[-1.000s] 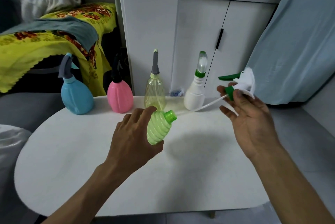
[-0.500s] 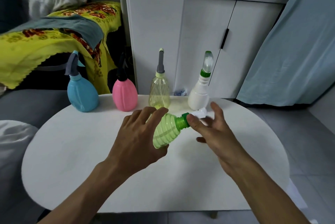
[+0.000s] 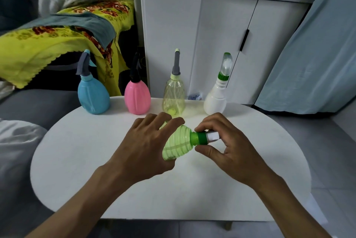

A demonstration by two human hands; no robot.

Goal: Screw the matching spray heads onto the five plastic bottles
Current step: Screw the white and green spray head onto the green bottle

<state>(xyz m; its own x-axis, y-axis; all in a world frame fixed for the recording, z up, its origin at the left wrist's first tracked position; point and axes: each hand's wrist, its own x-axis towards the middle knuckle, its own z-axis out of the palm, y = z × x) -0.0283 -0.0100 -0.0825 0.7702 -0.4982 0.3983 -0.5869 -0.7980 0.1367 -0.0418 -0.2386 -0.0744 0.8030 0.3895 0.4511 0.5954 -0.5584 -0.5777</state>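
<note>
Head view, items on and around the table:

1. Ribbed light-green plastic bottle (image 3: 176,146): being held tilted above the white oval table (image 3: 81,160), neck pointing to the right.
2. Left hand (image 3: 146,147): gripping the body of the ribbed bottle from the left, fingers curling over its top and thumb underneath.
3. Green-collared white spray head (image 3: 205,137): sitting at the neck of the ribbed bottle; only the green collar and a short white stub are showing, the rest lying hidden inside the hand.
4. Right hand (image 3: 227,147): pinching the green collar between thumb below and curled fingers above.
5. Blue rounded plastic bottle with a grey trigger head (image 3: 93,97): standing upright at the far left end of the row along the table's back edge.
6. Pink rounded plastic bottle with a black head (image 3: 137,96): standing upright just beside the blue one.
7. Clear yellowish plastic bottle with a tall grey nozzle (image 3: 174,94): standing upright, third in the row, behind the left hand's fingers.
8. White plastic bottle with a green collar and clear cap (image 3: 216,95): standing upright at the right end of the row.

Surroundings: white cabinet doors (image 3: 227,35) standing behind the table; a yellow floral blanket (image 3: 48,41) lying on furniture at left; a pale blue cloth (image 3: 316,54) hanging at right.
</note>
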